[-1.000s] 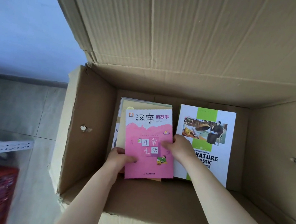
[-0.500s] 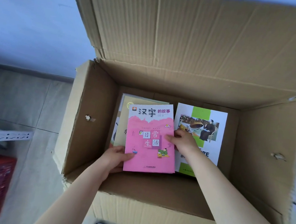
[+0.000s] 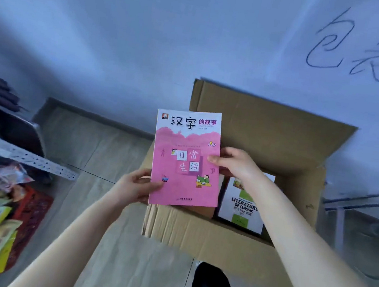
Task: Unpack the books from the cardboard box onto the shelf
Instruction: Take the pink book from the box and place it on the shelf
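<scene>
1 pink book [image 3: 185,159] is now out of the cardboard box [image 3: 207,237], mid-frame; the left hand [image 3: 135,188] and right hand [image 3: 234,161] each pinch a side edge. Shelving comes next, I judge.

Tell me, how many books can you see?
2. A pink book held by the left hand and right hand above the cardboard box; a white book lying inside it. Others may hide behind the pink one.

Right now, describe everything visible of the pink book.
The pink book is a thin closed paperback: pink cover, white top band, Chinese title, cartoon figures. It is held with its cover toward the camera, above the cardboard box. The left hand grips its lower left edge, the right hand its right edge.
</scene>
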The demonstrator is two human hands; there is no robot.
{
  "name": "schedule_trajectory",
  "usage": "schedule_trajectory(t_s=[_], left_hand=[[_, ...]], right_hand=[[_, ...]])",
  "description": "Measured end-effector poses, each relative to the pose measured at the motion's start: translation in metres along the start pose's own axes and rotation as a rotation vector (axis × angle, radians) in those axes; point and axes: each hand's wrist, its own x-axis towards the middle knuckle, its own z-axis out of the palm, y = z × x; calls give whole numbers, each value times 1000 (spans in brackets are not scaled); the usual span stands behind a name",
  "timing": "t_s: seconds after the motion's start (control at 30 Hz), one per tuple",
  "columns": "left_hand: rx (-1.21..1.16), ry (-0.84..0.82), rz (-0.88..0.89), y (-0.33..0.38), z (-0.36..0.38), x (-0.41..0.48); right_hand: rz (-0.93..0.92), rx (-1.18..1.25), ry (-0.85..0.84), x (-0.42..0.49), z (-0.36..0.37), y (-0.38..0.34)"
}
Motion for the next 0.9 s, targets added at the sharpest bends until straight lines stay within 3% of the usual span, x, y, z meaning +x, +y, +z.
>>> schedule_trajectory(t_s=[0.23,0.53,0.7,0.9], left_hand=[[-83,205,282,41,-140,-213],[-110,699,489,33,-313,-477],[-202,904,555,9,-387,-553],[-272,1085,568,-29,-490,-579]], right_hand=[[-285,-66,-179,-136,134,-166],[-615,-183,-542,-287,368,-338],[-764,-243,-719,-337,477,-398],[-900,-258,-870,-351,586,-455]])
